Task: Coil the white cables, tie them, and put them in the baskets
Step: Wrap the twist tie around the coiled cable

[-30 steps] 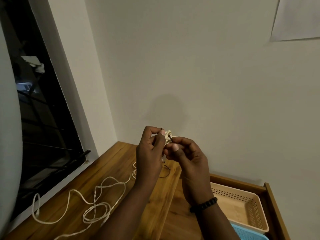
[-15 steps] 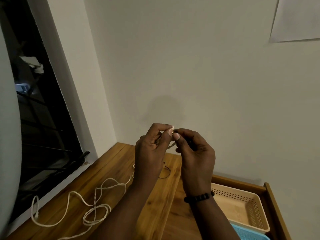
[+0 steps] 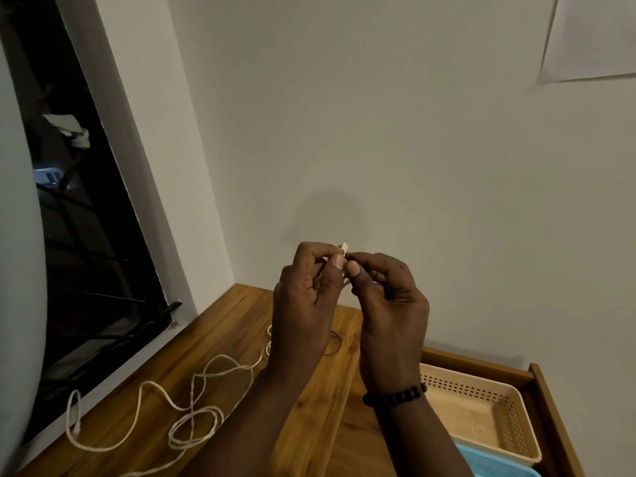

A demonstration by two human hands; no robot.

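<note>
My left hand (image 3: 303,297) and my right hand (image 3: 389,304) are raised together above the wooden table (image 3: 309,407), thumbs touching. Between their fingertips they pinch a small coiled white cable (image 3: 344,247); only a pale tip shows above the thumbs, the rest is hidden by the fingers. A second white cable (image 3: 192,404) lies loose and tangled on the table at lower left. A beige perforated basket (image 3: 509,428) stands at the right, and a blue basket (image 3: 488,464) shows at the bottom edge in front of it.
A thin black tie (image 3: 335,344) lies on the table behind my left wrist. A dark window (image 3: 79,256) with a white frame runs along the left. A plain wall stands close behind the table. The table's raised wooden edge (image 3: 550,414) borders the baskets on the right.
Both hands have risen slightly and closed in over the coiled cable, so less of it shows now. The loose cable and baskets have not moved.
</note>
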